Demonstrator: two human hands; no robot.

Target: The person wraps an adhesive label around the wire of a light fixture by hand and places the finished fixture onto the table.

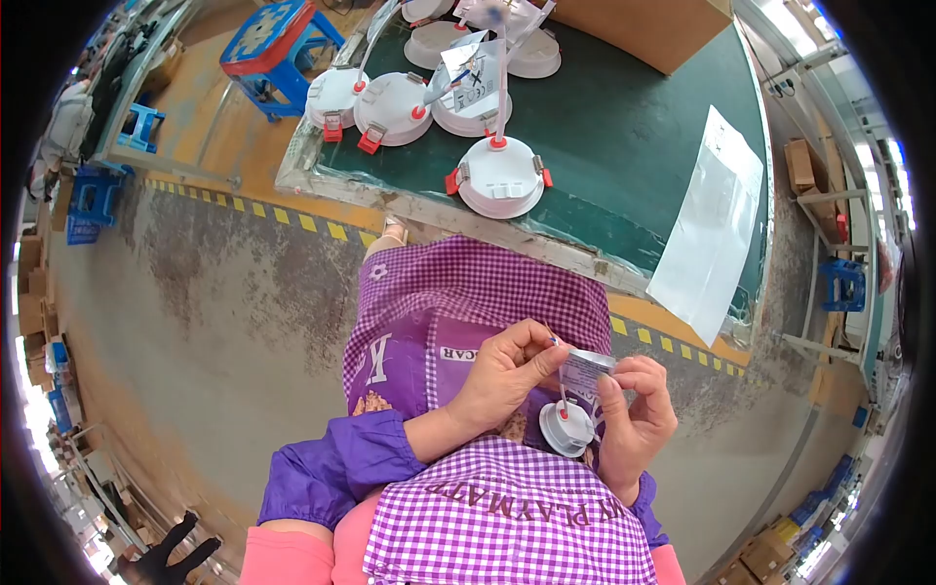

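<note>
Both hands are raised in front of the apron. My left hand (512,372) is closed in a pinch on a thin cable end with small coloured wire tips, at the edge of a silvery printed packet (588,372). My right hand (636,409) grips the other edge of that packet between thumb and fingers. Below the packet, a small round white downlight (567,431) hangs by its cable from a red cable entry, in front of the apron. Whether the cable runs inside the packet is hard to make out.
On the green-topped table (604,146) stand several larger white downlights (499,180) with red clips, some bearing clear packets. A cardboard box (643,29) sits at the back, and a white plastic bag (712,229) overhangs the right edge. A blue stool (278,54) stands beyond.
</note>
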